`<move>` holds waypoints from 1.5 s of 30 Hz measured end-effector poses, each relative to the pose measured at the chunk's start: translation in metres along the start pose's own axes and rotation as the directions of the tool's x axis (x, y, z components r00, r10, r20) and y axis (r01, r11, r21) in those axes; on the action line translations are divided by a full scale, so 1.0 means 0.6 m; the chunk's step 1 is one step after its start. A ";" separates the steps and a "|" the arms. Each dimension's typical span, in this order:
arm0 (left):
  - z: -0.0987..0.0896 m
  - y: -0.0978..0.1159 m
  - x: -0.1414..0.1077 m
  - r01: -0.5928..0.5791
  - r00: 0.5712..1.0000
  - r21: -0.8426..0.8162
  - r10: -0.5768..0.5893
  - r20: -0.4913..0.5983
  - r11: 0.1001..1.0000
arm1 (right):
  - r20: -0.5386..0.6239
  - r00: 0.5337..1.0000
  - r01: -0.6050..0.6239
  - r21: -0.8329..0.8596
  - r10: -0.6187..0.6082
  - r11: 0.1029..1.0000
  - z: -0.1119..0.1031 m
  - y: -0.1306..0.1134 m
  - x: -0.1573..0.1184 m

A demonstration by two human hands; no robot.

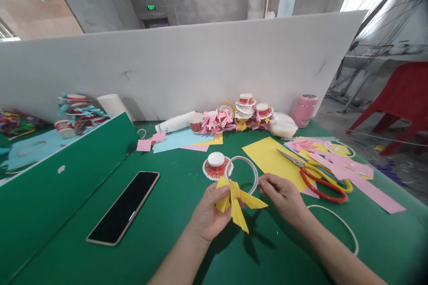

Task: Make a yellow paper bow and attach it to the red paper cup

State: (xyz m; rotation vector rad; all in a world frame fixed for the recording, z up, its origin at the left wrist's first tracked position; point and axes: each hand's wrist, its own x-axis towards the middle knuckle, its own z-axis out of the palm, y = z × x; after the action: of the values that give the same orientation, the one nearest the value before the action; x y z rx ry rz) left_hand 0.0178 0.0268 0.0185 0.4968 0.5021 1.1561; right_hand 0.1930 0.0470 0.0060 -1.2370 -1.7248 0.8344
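In the head view, a yellow paper bow is held above the green desk, pinched between the thumb and fingers of the left hand. A white ring is seen upright just behind it, its lower edge partly hidden by the bow. The right hand is kept narrow, fingertips drawn together at the ring's four o'clock edge; whether anything is pinched there cannot be told.

Taken from the bow, a small paper-cup hat is placed near it at eleven o'clock, and a yellow sheet is spread at one. Scissors are laid between two and three, a white loop between three and four. A phone is set down at nine, and a pink bottle is stood farther off at one.
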 end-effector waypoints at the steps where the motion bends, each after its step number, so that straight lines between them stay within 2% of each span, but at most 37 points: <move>1: 0.001 -0.002 -0.001 0.004 1.000 -0.005 -0.004 -0.004 1.000 | -0.006 1.000 -0.007 0.010 0.007 1.000 0.001 0.000 0.001; 12: 0.004 -0.008 0.005 -0.011 0.997 -0.032 0.008 -0.081 0.999 | -0.134 0.986 -0.093 0.067 0.101 0.993 0.036 0.010 0.006; 18: 0.001 -0.005 0.002 -0.010 1.000 -0.008 0.010 -0.025 1.000 | -0.318 0.938 -0.108 0.113 0.139 0.988 0.000 0.044 0.031; 22: -0.004 0.002 0.006 -0.057 0.998 -0.002 0.057 -0.038 0.998 | -0.387 0.916 -0.044 0.161 0.104 0.986 -0.021 0.032 0.035; 24: -0.006 0.005 0.008 -0.069 0.997 -0.022 0.068 -0.045 0.997 | -0.350 0.937 0.039 0.146 0.015 0.988 -0.025 0.014 0.027; 26: -0.007 0.006 0.009 -0.052 0.998 -0.036 0.050 -0.040 0.998 | -0.167 0.963 0.218 0.018 -0.212 0.976 -0.029 -0.003 0.018; 28: -0.008 0.007 0.009 -0.027 0.999 -0.052 0.025 -0.033 0.998 | -0.002 0.941 0.336 -0.103 -0.337 0.936 -0.034 -0.014 0.010; 30: -0.009 0.007 0.008 -0.007 0.999 -0.065 0.005 -0.032 0.998 | 0.109 0.917 0.398 -0.199 -0.383 0.896 -0.040 -0.018 0.007; 33: -0.012 0.006 0.006 0.023 1.000 -0.058 -0.023 -0.004 0.998 | 0.195 0.892 0.449 -0.292 -0.407 0.844 -0.045 -0.018 0.002; 37: -0.015 0.005 0.006 0.043 0.997 -0.033 -0.041 0.066 0.999 | 0.243 0.848 0.529 -0.345 -0.471 0.775 -0.041 -0.018 -0.016; 39: -0.016 0.004 0.006 0.047 0.996 0.003 -0.047 0.074 0.999 | 0.252 0.843 0.539 -0.393 -0.476 0.745 -0.040 -0.017 -0.026; 42: -0.015 0.001 0.008 0.040 0.998 0.074 -0.043 0.040 0.996 | 0.210 0.869 0.490 -0.485 -0.448 0.724 -0.055 -0.006 -0.029; 45: -0.013 -0.007 0.010 0.027 0.999 0.144 -0.024 -0.021 0.989 | 0.066 0.931 0.331 -0.561 -0.358 0.758 -0.099 0.026 -0.014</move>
State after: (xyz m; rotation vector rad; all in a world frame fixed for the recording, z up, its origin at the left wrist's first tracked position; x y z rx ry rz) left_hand 0.0180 0.0323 0.0092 0.6025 0.6098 1.1055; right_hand 0.2540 0.0463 0.0159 -1.2242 -2.1620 0.0553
